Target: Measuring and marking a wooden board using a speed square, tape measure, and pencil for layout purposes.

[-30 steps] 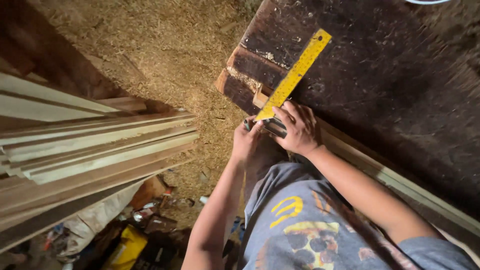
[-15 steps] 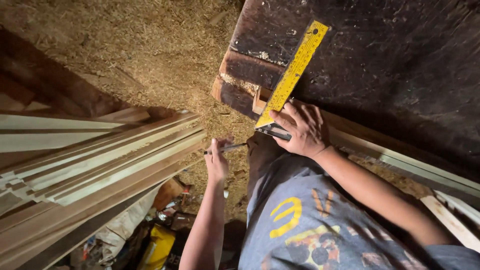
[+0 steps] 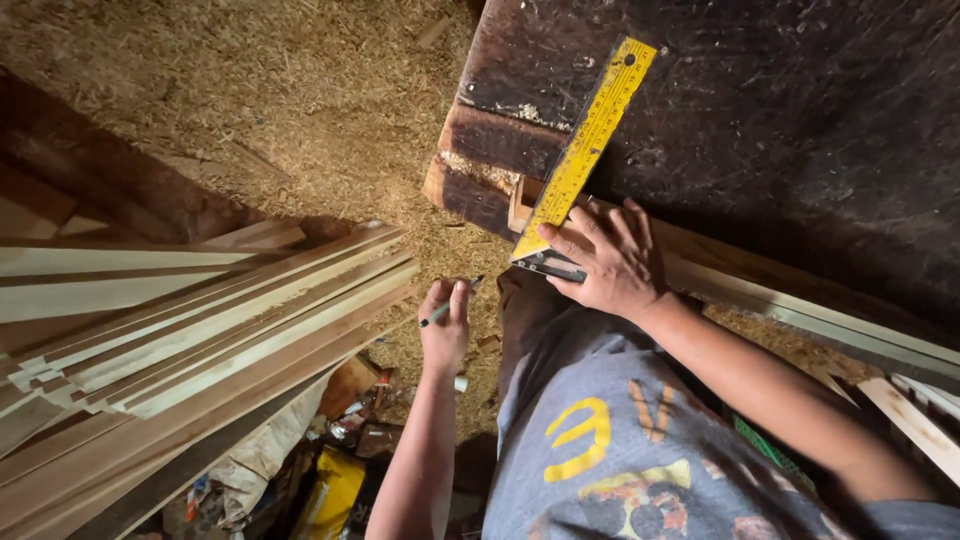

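Observation:
My right hand (image 3: 608,262) presses a try square down on the edge of a dark wooden workbench (image 3: 800,130). The square's yellow blade (image 3: 588,135) runs up and to the right across the bench, and its metal stock (image 3: 548,265) lies under my fingers against a pale wooden strip (image 3: 790,305). My left hand (image 3: 445,325) is off the bench to the left, over the floor, fingers closed on a thin pencil (image 3: 448,305) that points up and right.
A stack of long pale wooden slats (image 3: 200,330) fills the left side. Sawdust and shavings (image 3: 300,110) cover the floor. Clutter with a yellow object (image 3: 335,490) lies at the bottom. More loose strips (image 3: 910,415) lie at the right.
My left hand has pulled away from the square with the pencil, down and to the left, and turned the pencil more upright. My right hand stays on the square.

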